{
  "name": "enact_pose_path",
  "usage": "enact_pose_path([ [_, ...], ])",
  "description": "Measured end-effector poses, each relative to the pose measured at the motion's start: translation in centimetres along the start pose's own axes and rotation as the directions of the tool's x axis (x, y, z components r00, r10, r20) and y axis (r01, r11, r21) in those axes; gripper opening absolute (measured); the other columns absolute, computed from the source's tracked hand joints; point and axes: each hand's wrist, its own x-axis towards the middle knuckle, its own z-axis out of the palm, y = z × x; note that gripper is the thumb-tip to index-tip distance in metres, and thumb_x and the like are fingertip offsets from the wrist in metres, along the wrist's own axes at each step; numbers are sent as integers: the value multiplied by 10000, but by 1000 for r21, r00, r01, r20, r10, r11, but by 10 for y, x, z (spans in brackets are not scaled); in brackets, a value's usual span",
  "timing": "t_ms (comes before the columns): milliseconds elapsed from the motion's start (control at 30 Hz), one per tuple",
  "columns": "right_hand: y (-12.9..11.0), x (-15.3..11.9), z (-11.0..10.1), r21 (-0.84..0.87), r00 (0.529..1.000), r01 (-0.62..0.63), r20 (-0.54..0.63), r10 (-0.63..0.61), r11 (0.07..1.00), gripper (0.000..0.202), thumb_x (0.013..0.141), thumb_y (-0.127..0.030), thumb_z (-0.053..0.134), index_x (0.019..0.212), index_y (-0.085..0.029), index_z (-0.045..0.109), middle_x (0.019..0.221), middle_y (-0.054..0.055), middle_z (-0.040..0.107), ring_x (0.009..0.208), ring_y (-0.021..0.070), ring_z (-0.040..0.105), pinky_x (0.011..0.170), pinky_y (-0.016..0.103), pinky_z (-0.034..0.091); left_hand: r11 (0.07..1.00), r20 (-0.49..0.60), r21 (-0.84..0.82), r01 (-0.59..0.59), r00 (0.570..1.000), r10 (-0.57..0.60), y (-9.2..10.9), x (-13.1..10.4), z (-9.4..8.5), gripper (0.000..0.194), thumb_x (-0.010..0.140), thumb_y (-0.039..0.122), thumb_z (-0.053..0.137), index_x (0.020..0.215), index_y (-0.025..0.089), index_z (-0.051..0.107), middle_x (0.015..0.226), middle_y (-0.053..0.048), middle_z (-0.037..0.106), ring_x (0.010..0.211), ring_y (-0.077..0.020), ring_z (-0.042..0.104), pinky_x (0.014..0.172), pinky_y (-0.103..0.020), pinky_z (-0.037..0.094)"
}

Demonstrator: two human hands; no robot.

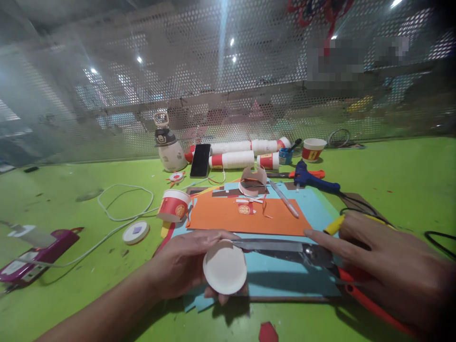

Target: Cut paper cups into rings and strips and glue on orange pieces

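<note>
My left hand [185, 261] is closed around a small round white cup piece [225, 267], its pale disc facing up. In my right hand [384, 261] are red-handled scissors [317, 255], with the index finger stretched along them. The scissor blades point left and their tips reach the upper edge of the white piece. Below the blades lies light blue paper [285, 280], with an orange sheet [221, 216] just beyond. A cut cup ring [252, 181] and a pen [284, 198] rest at the far side of the sheets.
A red and white paper cup [174, 205] and a round white piece [136, 232] lie at left, near a cable and purple power strip [39, 256]. Farther back are a bottle [171, 152], a phone [200, 160], stacked cups [233, 160] and a blue glue gun [313, 179].
</note>
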Motion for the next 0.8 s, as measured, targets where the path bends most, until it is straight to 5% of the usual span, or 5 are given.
enact_pose_path([
  [367, -1, -5, 1, 6, 988, -37, 147, 36, 999, 581, 871, -200, 470, 1438, -302, 399, 838, 57, 477, 637, 211, 496, 540, 329, 375, 999, 83, -32, 31, 996, -28, 4, 1, 2, 361, 897, 385, 489, 1044, 104, 661, 841, -204, 744, 538, -166, 657, 423, -182, 387],
  [800, -2, -3, 2, 67, 977, -153, 161, 141, 986, 595, 813, -97, 391, 1361, -311, 475, 782, 61, 521, 585, 231, 526, 494, 357, 395, 1000, 75, 1, -8, 997, 8, 6, 1, 0, 415, 864, 386, 518, 1095, 66, 644, 864, -206, 717, 624, -204, 672, 447, -196, 399],
])
